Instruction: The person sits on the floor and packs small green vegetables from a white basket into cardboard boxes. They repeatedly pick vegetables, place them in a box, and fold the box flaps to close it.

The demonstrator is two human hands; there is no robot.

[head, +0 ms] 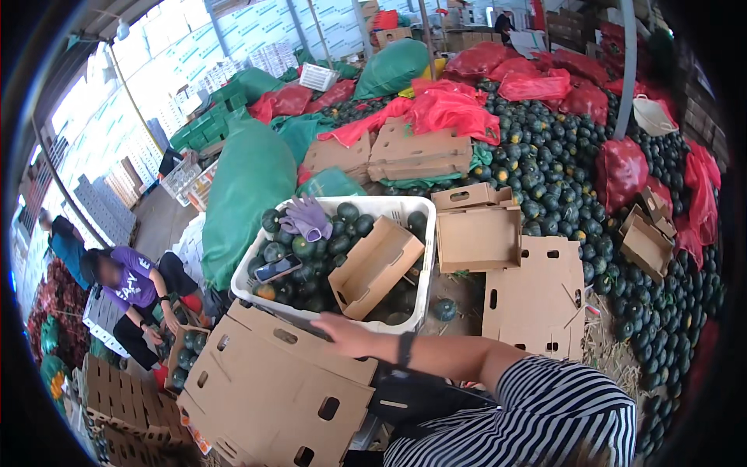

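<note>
My right hand (pixel 345 336) reaches across at the near rim of a white plastic crate (pixel 421 292), fingers stretched out. It is just above the upper edge of a flat cardboard box blank (pixel 274 379) with punched hand holes; whether it touches the blank cannot be told. My left hand is out of view. The crate holds dark green squashes (pixel 303 248), a folded open cardboard tray (pixel 376 265), a purple work glove (pixel 306 219) and a mobile phone (pixel 279 268).
Empty cardboard trays (pixel 478 233) and another flat blank (pixel 534 298) lie right of the crate. Heaped squashes (pixel 548 157) and red mesh sacks (pixel 622 175) are beyond. A large green sack (pixel 251 187) stands left. A seated person (pixel 131 280) handles squashes by a filled box (pixel 185 353).
</note>
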